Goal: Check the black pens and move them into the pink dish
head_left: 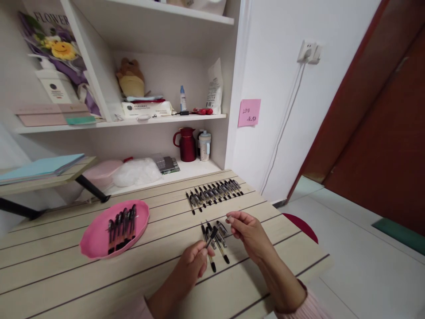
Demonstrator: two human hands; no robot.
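My left hand (194,261) is closed on a dark pen part (211,237), which points up and away from me; whether it is a cap or a barrel I cannot tell. My right hand (247,232) is held just to the right with thumb and forefinger pinched together; anything small between them is too unclear to name. Under and between my hands lie several loose pen parts: clear barrels with black ends (226,258) and clear caps (222,228). Farther back, several black-and-clear pens (214,195) lie side by side in a slanting row.
A pink scalloped tray (90,228) on the left holds several dark pens (121,228). The slatted table (149,274) ends on the right above a tiled floor. Behind stand a white shelf (159,122), a red jug (187,145) and a small raised stand (66,175) with blue paper.
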